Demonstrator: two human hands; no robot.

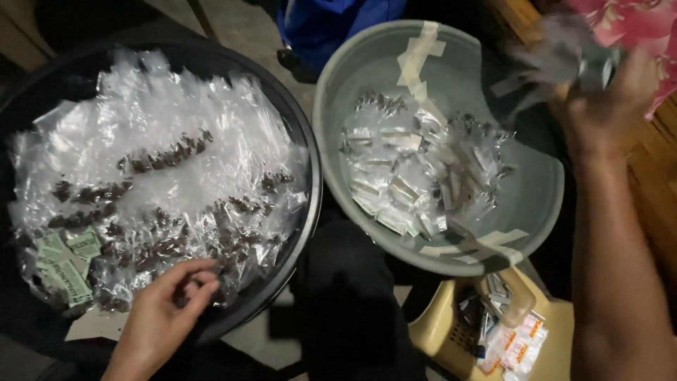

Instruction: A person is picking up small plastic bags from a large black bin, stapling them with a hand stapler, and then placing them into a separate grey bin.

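Nearest, at the bottom right: a beige basket [441, 331] with small packets and clutter inside. To the left, a black basin [305, 141] heaped with clear sachets [176, 141], many showing dark brown bits, plus green slips [67, 264] at its near left. Left hand [159, 317] at the near rim, fingers [201, 279] curled together, pinching at one sachet in the heap. Farther right, a grey bowl [536, 190] patched with tape, holding filled sachets [423, 176]. Right hand [610, 99] raised beyond the bowl, fingers closed on a blurred clear bundle [557, 53].
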